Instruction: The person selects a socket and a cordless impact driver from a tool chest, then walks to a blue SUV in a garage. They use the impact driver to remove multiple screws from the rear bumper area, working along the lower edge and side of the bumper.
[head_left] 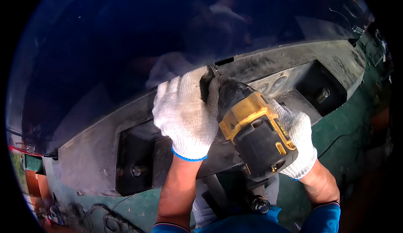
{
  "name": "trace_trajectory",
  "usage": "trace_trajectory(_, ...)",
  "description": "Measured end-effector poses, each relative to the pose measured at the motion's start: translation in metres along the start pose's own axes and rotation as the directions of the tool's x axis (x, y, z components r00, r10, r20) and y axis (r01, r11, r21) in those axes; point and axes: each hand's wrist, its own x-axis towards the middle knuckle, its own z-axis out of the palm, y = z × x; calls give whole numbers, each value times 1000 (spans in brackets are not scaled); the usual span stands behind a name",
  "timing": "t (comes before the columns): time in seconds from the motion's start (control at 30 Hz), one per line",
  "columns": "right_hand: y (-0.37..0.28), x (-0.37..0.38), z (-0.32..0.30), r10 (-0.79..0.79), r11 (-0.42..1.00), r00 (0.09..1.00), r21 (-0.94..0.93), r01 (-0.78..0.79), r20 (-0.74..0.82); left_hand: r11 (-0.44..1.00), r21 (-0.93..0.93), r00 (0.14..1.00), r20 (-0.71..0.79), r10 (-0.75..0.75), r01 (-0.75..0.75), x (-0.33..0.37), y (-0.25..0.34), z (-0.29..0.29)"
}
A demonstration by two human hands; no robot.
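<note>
My right hand (297, 134), in a white knit glove, is wrapped round a yellow-and-black cordless impact driver (262, 142). The tool's nose points away from me, toward the seam between a grey bumper-like part (90, 149) and a glossy dark blue body panel (113, 31). My left hand (184, 111), also gloved, is closed at that seam, just left of the tool's nose. Thumb and forefinger meet near the tip, where a small dark piece (214, 70) shows. What the left fingers hold is hidden, as is the driver's bit.
The grey part has black recesses with bolts at left (135, 170) and right (322, 95). Black cables (111, 220) lie on the green floor (344, 142). Orange-brown boxes (37, 184) stand at the far left. A round metal fitting (261, 205) is close below the driver.
</note>
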Motion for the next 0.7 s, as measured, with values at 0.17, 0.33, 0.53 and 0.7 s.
trace_trajectory(0.17,22,2,6,-203,979,969,-35,200,-143,998,49,998,52,-39,37,6,10,-4)
trace_trajectory(0.33,8,8,4,-233,945,962,-265,189,-144,997,72,998,63,-4,0,3,7,-6)
trace_trajectory(0.53,2,7,3,-143,964,981,-244,108,-133,999,47,998,67,-5,2,2,4,-4)
trace_trajectory(0.7,14,9,6,-178,966,973,-213,144,-147,999,41,999,40,-3,1,2,5,-3)
